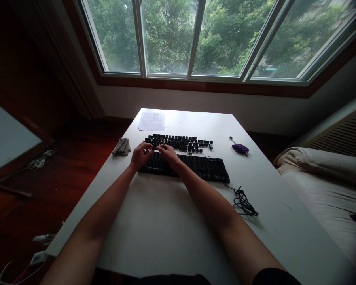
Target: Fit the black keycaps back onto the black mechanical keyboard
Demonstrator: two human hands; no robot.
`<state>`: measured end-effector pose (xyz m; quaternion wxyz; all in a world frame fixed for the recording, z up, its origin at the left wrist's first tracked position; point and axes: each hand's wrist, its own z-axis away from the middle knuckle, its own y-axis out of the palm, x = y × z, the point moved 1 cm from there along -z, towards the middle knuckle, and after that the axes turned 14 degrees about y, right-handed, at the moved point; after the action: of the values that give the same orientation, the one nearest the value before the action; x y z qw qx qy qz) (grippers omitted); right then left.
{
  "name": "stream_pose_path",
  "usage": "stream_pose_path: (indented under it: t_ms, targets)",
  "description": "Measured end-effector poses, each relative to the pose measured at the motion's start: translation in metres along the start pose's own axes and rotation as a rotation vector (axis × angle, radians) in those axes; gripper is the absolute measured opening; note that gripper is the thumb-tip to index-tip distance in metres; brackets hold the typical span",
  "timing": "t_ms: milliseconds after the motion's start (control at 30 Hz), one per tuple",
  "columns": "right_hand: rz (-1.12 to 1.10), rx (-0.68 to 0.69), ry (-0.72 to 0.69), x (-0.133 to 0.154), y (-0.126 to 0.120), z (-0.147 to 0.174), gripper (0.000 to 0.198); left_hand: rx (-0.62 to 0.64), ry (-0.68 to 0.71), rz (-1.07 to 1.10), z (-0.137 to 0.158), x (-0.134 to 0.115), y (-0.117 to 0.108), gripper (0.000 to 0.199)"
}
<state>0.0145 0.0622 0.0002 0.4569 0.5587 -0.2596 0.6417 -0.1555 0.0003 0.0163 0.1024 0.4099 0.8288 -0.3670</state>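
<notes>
A black keyboard (201,168) lies on the table in front of me, partly covered by my hands and right forearm. My left hand (141,155) is over its left end, thumb and fingertips closed around something small and dark that I cannot make out. Beside it, my right hand (169,155) is closed on a thin, slim tool (163,141) whose end points up; its kind is too small to tell. Just beyond the keyboard, many loose black keycaps (182,143) are spread in rough rows.
The white table (154,213) also bears a printed sheet (152,121), a grey cloth (122,147), a purple cloth-like item (240,148) by a small brush-like stick (232,139), and the keyboard's bundled cable (243,202). A padded seat (320,190) stands to the right.
</notes>
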Motion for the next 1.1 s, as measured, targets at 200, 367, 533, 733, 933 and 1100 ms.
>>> stream_pose_path:
  t_ms: [200,367,533,733,933,1100]
  targets:
    - [0.065,-0.019,-0.049,-0.003,-0.002,-0.001,0.044,0.015,0.012,0.024,0.000,0.001,0.001,0.020]
    - [0.083,-0.003,-0.057,-0.002,-0.002,0.001,0.044,0.029,0.012,0.058,0.000,0.003,0.003,0.025]
    - [0.096,0.010,-0.052,-0.003,-0.002,0.000,0.041,-0.060,-0.089,0.162,0.001,0.003,0.007,0.026]
    - [0.143,-0.017,-0.082,-0.004,-0.002,0.000,0.038,-0.095,-0.179,0.260,0.002,0.008,0.011,0.017]
    - [0.169,-0.043,-0.067,-0.003,0.000,0.001,0.038,-0.057,-0.101,0.212,0.001,0.004,0.010,0.021]
    - [0.170,-0.030,-0.040,-0.001,0.002,0.004,0.039,-0.045,-0.044,0.119,0.001,0.000,0.008,0.021]
